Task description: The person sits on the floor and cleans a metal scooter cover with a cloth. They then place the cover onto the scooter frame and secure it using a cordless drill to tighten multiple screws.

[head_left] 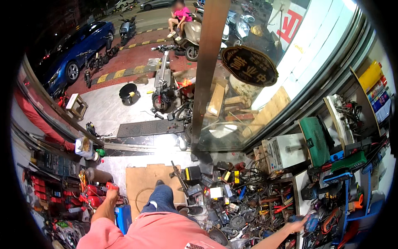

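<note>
I stand in a cluttered workshop, looking down at my pink shirt and blue trousers. My left hand (pixel 111 191) reaches down to the left and grips a red tool (pixel 112 185) beside other red tools (pixel 94 196) on the floor. My right hand (pixel 299 224) stretches out to the right and closes on a blue power tool (pixel 311 221) at a crowded bench. A piece of brown cardboard (pixel 143 182) lies on the floor in front of my foot.
Cables, black parts and hand tools (pixel 232 195) litter the floor to the right. A wooden post (pixel 207 70) rises ahead by the glass front. An electric scooter (pixel 163 83) stands outside; a person in pink (pixel 179 18) sits on a moped. A blue car (pixel 78 50) is parked far left.
</note>
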